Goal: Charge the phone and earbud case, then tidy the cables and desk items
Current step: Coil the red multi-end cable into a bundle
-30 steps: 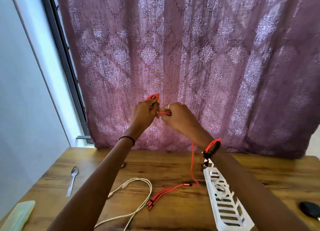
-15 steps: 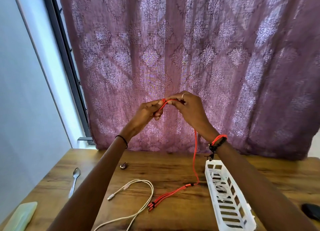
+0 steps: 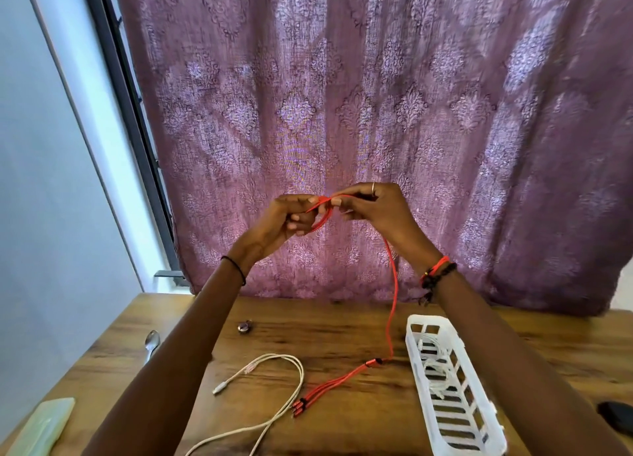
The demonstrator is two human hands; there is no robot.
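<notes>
Both hands are raised in front of the purple curtain, pinching the top of a red cable [image 3: 394,294]. My left hand [image 3: 286,221] holds a small loop of it; my right hand [image 3: 371,205] grips the strand beside it. The cable hangs down to the wooden desk [image 3: 342,332], where its three-way connector end [image 3: 322,392] lies. A white cable [image 3: 274,397] lies loosely curled on the desk to the left of it. A white slotted plastic basket [image 3: 448,418] stands at the right with white cable coiled inside.
A spoon [image 3: 151,342] lies at the desk's left edge, a pale green flat case [image 3: 42,428] at the near left corner. A small dark round object [image 3: 245,326] sits mid-desk. A black object [image 3: 616,418] is at the right edge. The curtain [image 3: 342,113] hangs behind the desk.
Both hands have risen slightly and shifted right while working the red cable's top into a loop. The hanging strand is drawn up a little; the connector end stays on the desk.
</notes>
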